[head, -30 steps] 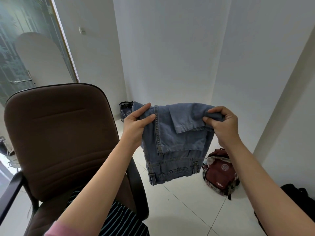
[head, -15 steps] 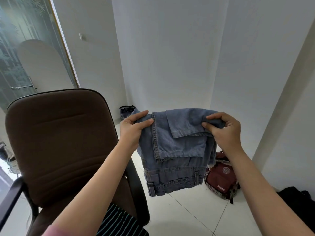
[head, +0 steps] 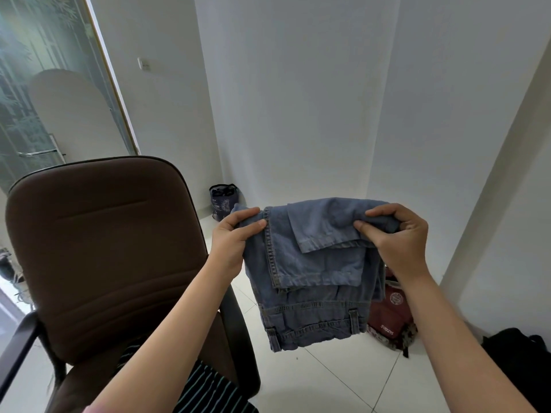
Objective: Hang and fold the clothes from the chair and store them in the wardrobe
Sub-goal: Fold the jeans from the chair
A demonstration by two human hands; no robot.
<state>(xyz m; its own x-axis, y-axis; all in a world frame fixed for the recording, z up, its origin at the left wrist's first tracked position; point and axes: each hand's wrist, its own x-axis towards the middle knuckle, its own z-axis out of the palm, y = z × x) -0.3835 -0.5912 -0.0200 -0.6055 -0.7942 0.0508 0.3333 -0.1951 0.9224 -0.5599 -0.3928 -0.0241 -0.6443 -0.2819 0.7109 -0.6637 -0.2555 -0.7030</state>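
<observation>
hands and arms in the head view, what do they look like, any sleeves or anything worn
Both hands, left and right, are bare: no gloves, rings, watch or bracelets show. Both forearms are uncovered from wrist down to the frame edge. The only clothing visible is a pink sleeve edge on the left arm at the bottom of the picture. Fingernails look short and unpainted.

The white tiled floor (head: pixel 328 380) carried a brown office chair (head: pixel 104 248), just left of the left hand (head: pixel 231 242). On its seat, under the left forearm, lay 1 dark striped garment (head: pixel 208 391). Below the right hand (head: pixel 399 236), a red backpack (head: pixel 387 320) lay on the tiles. A small dark bag (head: pixel 224 201) stood near the wall, just above the left hand. Another black bag (head: pixel 518 353) lay far right, beside the right forearm.
</observation>
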